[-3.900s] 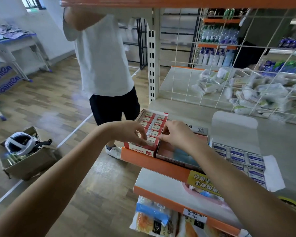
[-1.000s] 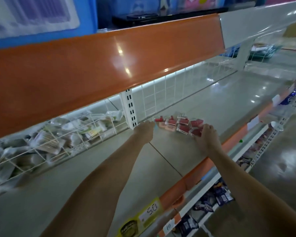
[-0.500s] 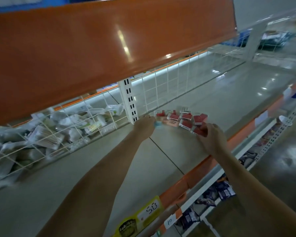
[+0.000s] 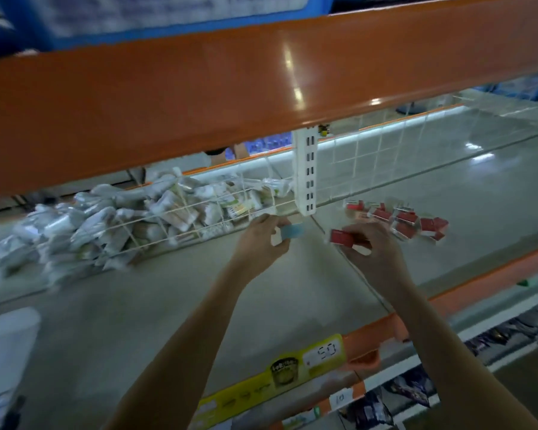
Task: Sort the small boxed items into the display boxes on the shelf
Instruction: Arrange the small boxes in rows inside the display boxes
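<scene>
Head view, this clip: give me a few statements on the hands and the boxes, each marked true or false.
1. The right hand holds a red box. True.
2. The left hand holds a red box. False: it holds a light blue box.
3. More red boxes lie loose on the shelf beyond the right hand. True.
4. The white packets lie in front of the wire grid. False: they are piled behind it.

Two bare forearms are seen, uncovered to the frame edge; the left hand [image 4: 259, 240] and right hand [image 4: 374, 252] are ungloved.
</scene>
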`<state>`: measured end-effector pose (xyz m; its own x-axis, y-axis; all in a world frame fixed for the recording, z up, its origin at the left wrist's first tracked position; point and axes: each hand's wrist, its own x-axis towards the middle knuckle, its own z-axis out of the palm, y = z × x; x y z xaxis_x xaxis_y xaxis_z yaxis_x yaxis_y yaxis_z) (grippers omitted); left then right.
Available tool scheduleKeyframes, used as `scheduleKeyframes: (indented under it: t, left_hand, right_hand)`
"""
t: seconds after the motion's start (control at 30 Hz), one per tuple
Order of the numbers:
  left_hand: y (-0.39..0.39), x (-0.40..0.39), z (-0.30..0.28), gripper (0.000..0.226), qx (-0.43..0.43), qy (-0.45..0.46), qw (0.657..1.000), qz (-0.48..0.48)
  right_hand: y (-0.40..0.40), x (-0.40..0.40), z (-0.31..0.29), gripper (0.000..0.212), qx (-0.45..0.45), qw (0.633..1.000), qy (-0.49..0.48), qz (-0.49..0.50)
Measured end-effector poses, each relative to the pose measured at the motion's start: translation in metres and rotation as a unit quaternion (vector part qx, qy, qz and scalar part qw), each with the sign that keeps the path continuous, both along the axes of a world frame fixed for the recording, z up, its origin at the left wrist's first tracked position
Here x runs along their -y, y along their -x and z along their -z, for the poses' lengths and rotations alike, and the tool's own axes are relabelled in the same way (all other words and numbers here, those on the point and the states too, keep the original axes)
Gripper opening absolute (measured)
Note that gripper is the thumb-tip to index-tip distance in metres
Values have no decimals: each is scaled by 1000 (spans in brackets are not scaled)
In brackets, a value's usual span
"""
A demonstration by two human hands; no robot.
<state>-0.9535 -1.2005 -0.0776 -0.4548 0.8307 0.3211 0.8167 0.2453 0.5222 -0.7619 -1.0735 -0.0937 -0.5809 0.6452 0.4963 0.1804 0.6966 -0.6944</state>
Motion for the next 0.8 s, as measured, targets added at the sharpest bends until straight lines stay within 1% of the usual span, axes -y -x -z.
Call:
scheduleKeyframes:
  t: [0.13, 0.27, 0.43, 0.5, 0.63, 0.73, 0.8]
  left_hand:
    - [18, 73, -13, 32, -25, -9, 998, -57]
    - [34, 156, -31, 33, -54, 0, 991, -125]
    - [54, 270, -40, 35, -88, -21, 978, -189]
    - [61, 317, -42, 33, -97, -15, 972, -214]
    - [77, 406, -45, 30, -96, -16, 964, -249]
    - [93, 468, -48, 29, -99, -1, 958, -269]
    - [104, 507, -48, 30, -100, 5, 956, -277]
  right_hand:
    - [48, 41, -7, 27, -27, 994, 48, -93]
    - [96, 102, -18, 29, -42, 975, 85, -202]
    - [152, 196, -31, 30, -23, 947, 68, -313]
    - [170, 238, -33, 28, -21, 932, 78, -352]
    - [205, 316, -36, 15, -10, 922, 103, -373]
    - [230, 369, -41, 8, 6, 916, 99, -390]
    - [244, 401, -45, 10, 29, 909, 90, -407]
